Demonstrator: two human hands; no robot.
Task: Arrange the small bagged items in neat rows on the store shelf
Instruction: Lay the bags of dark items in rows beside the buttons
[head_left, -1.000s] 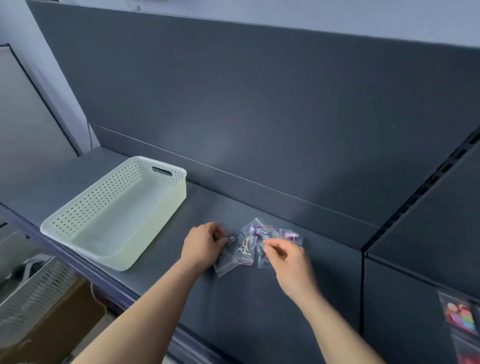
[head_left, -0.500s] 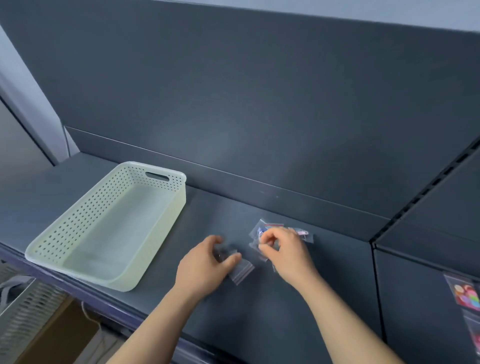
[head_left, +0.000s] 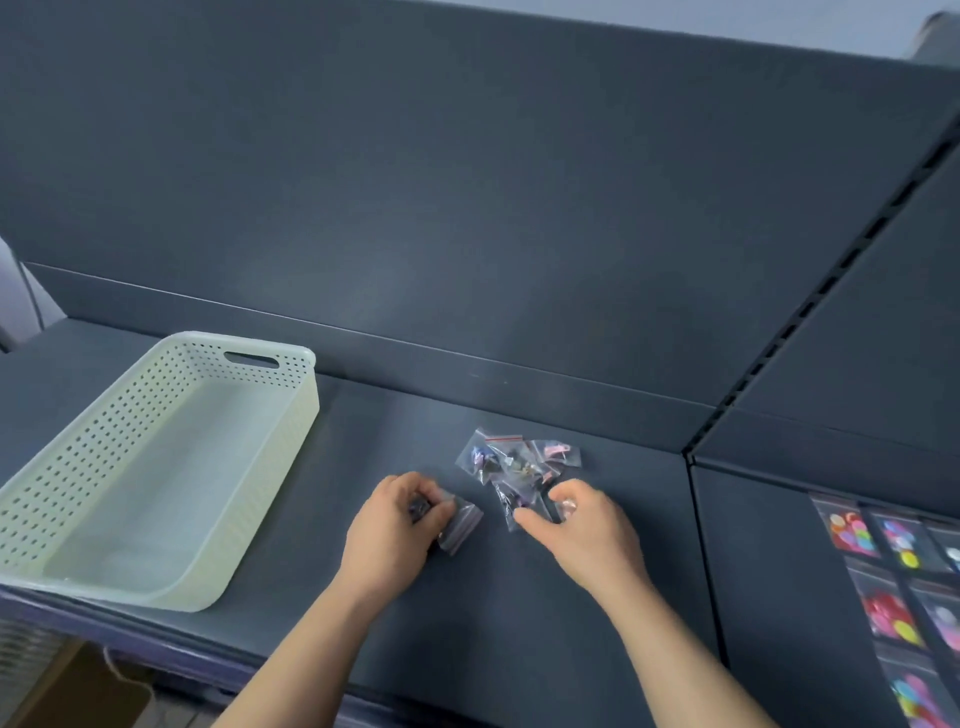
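Note:
A small heap of clear bagged items lies on the dark grey shelf, near its back. My left hand grips one small bag just left of the heap, fingers curled over it. My right hand sits at the heap's near edge, thumb and forefinger pinching a bag pulled out of the heap. What the bags hold is too small to tell, apart from pink and purple bits.
A pale green perforated basket stands on the shelf at the left, nothing in it. The neighbouring shelf at the right carries rows of bags with colourful contents. A slotted upright divides the two bays. A cardboard box sits below.
My left hand has drawn its bag a little away from the heap. My right hand has pulled back toward me, dragging one bag out of the heap. The view has shifted right.

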